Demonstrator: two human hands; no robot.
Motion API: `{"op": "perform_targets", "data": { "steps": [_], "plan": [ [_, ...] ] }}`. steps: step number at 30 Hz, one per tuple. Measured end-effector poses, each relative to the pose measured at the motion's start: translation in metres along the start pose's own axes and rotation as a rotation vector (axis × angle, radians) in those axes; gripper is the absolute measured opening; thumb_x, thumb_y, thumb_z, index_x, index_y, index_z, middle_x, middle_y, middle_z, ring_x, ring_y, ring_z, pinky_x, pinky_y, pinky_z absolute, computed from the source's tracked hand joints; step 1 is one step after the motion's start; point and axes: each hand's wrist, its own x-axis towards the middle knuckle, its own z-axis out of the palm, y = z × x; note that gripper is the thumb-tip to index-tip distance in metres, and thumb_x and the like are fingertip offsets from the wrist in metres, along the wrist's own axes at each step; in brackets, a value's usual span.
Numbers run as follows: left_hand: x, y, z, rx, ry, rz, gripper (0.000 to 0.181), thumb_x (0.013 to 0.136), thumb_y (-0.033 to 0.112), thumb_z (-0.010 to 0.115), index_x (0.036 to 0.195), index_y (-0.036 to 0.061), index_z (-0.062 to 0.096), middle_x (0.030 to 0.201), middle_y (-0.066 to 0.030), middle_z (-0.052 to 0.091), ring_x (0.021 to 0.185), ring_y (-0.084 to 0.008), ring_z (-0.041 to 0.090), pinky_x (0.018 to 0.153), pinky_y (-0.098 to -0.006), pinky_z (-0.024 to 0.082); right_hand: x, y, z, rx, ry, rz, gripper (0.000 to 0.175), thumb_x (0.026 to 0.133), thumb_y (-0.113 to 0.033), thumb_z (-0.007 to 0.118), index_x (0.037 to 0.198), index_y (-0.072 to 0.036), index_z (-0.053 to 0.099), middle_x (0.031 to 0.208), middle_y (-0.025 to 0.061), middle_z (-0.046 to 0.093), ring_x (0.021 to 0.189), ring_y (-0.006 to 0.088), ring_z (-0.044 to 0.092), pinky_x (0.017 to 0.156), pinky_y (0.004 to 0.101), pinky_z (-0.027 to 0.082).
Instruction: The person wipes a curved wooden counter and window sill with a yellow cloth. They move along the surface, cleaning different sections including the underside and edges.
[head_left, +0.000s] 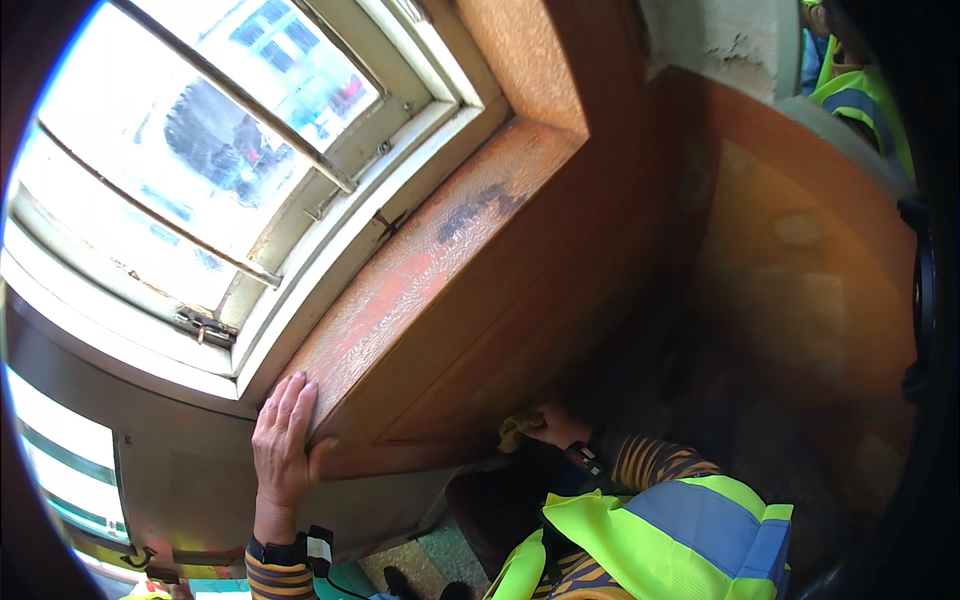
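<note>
My left hand rests at the near left end of a wooden window sill. Its fingers lie flat on the top and the thumb stands apart at the front edge. The sill's brown finish is crinkled, with reddish worn patches and a dark stain near its far end. Lower down, my right hand grips a crumpled yellowish cloth close to the bottom of the brown wooden panel below the sill. Whether the cloth touches the panel is hard to tell in the shadow.
A white-framed window with metal bars and a bolt latch rises beside the sill. Brown panelling stands to the right. Behind it, at top right, is a person in a high-visibility vest. Speckled floor tiles show below.
</note>
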Motion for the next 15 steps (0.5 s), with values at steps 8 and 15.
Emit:
{"op": "perform_targets", "data": {
  "steps": [8, 15],
  "plan": [
    [0.014, 0.028, 0.053, 0.059, 0.138, 0.034, 0.056, 0.081, 0.035, 0.060, 0.129, 0.0062, 0.050, 0.130, -0.0162, 0.052, 0.118, -0.0376, 0.050, 0.099, -0.0462, 0.039, 0.036, -0.038, -0.087, 1.213, -0.101, 0.358, 0.037, 0.084, -0.014, 0.062, 0.119, -0.002, 0.054, 0.115, 0.0095, 0.062, 0.105, 0.0211, 0.060, 0.093, 0.0357, 0.047],
    [0.014, 0.022, 0.028, 0.063, 0.191, 0.041, 0.056, 0.080, 0.036, 0.061, 0.127, 0.0083, 0.052, 0.129, -0.0148, 0.053, 0.118, -0.0361, 0.050, 0.099, -0.0453, 0.039, 0.058, -0.245, -0.187, 0.869, 0.201, -0.312, 0.038, 0.089, -0.017, 0.056, 0.123, -0.002, 0.051, 0.116, 0.0074, 0.060, 0.106, 0.0198, 0.058, 0.094, 0.0340, 0.045]
  ]
}}
